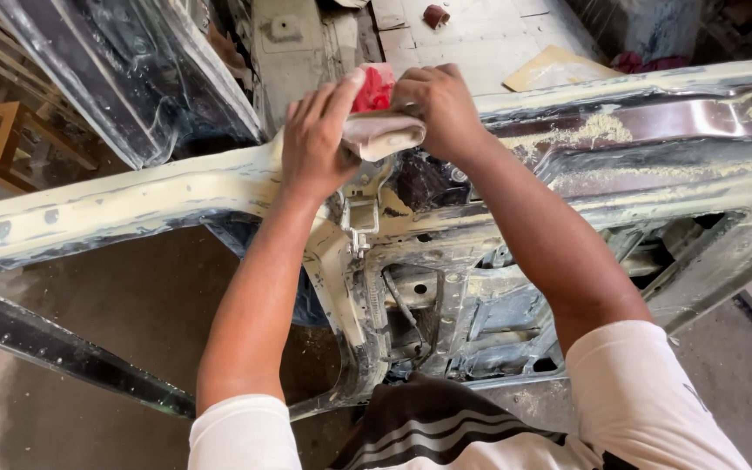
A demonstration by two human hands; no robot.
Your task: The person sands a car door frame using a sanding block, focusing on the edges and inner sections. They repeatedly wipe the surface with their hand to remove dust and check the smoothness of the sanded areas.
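Both hands, your left hand [315, 139] and right hand [437, 109], grasp a folded sheet of sandpaper [382, 132] pressed on the car door frame [132, 204], where pale filler looks partly sanded, dark patches remaining at right.

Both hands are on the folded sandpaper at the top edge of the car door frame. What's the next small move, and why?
Probably a short stroke rightward along the rail. The left hand and right hand pinch the folded sandpaper on the door frame, and rough pale filler sits just right of them.
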